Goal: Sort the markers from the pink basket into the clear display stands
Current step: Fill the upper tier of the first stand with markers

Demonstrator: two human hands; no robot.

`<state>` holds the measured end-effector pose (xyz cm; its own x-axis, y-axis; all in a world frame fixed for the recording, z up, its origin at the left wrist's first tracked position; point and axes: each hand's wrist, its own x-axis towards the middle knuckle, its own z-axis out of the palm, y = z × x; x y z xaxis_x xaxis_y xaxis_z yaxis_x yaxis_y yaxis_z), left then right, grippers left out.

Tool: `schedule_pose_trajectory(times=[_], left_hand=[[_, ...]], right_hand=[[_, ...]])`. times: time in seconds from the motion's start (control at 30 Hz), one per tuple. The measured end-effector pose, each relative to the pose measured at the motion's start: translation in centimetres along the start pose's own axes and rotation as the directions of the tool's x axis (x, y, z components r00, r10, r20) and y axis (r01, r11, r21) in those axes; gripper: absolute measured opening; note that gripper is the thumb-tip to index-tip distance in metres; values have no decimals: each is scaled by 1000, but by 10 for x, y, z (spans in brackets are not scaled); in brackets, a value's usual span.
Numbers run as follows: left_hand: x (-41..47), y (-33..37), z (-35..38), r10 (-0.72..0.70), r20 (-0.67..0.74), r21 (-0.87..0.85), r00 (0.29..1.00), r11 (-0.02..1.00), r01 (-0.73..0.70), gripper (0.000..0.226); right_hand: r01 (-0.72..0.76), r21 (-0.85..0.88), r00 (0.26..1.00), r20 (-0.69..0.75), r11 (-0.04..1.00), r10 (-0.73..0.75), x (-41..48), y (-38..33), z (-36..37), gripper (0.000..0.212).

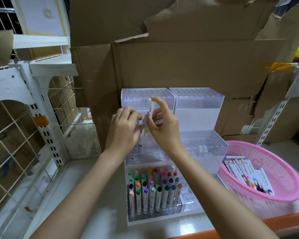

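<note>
Two hands meet in front of two clear display stands that sit side by side on the worktop [154,230], each stepped in three tiers. The right hand [164,128] pinches one white marker with yellow ends [151,107] between thumb and middle fingers. It holds it nearly upright, with the forefinger stretched up to touch the top cap. The left hand [124,130], touching the right at the fingertips, is curled round a second marker [139,144] whose dark red end pokes out below the fingers. Whether it holds more than that one cannot be made out.

Both hands hang over the middle tier of the left stand [147,95]. Below the wrists, its lowest tier is full: four rows of about eight markers [153,195] standing cap up, green, black, red, blue, purple and pink among them. Beside the right hand, the right stand [197,100] has what look like two white markers [202,149] in its middle tier.

Well to the right of the right forearm lies one pink basket [274,163] with a loose heap of white-barrelled markers [245,175], more than a dozen and too overlapped to count exactly. Cardboard boxes [179,66] stand behind the hands, and a white wire rack [24,135] is to the left of the left hand.
</note>
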<state>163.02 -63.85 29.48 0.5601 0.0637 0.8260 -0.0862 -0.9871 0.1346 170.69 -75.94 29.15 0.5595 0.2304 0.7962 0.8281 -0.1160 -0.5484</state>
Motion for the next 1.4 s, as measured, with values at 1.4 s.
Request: schedule_pose_trajectory(times=[1.4], left_hand=[[-4, -8, -18, 37, 91, 14, 995, 999, -38, 36]], right_hand=[[96, -124, 982, 173, 988, -74, 1, 0, -5, 21]])
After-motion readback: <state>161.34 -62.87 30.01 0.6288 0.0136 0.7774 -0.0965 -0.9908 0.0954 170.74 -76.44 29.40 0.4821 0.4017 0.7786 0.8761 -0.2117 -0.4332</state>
